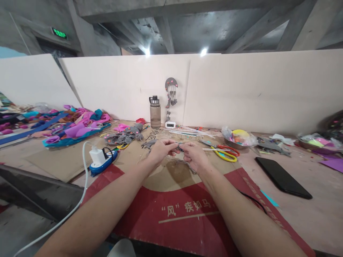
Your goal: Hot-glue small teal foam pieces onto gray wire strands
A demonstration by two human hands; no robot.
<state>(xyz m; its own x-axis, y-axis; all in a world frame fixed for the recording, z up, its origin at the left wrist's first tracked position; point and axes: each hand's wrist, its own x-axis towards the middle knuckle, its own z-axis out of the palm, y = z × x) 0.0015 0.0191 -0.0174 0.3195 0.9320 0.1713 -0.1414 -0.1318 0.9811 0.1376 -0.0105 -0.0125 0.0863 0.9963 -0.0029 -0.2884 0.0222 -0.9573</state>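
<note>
Over the cardboard sheet (187,196), my left hand (163,151) and my right hand (195,156) meet with fingertips pinched together. Between them is a small dark grey piece (179,146), mostly covered by the fingers; its exact kind cannot be made out. Grey string (191,168) lies loosely on the cardboard just below my right hand. Close by on the right rest scissors with yellow handles (227,157) and another pair with red handles (232,149). Beyond my left hand sits a pile of grey felt pieces (124,135) with pink dots.
A water bottle (155,112) and a small white digital clock (170,125) stand at the back, near a grey moon-shaped hanging ornament (171,85). Left are a power strip (103,164) and colourful felt scraps (80,125). Right are a metal bowl (238,144) and a phone (282,177).
</note>
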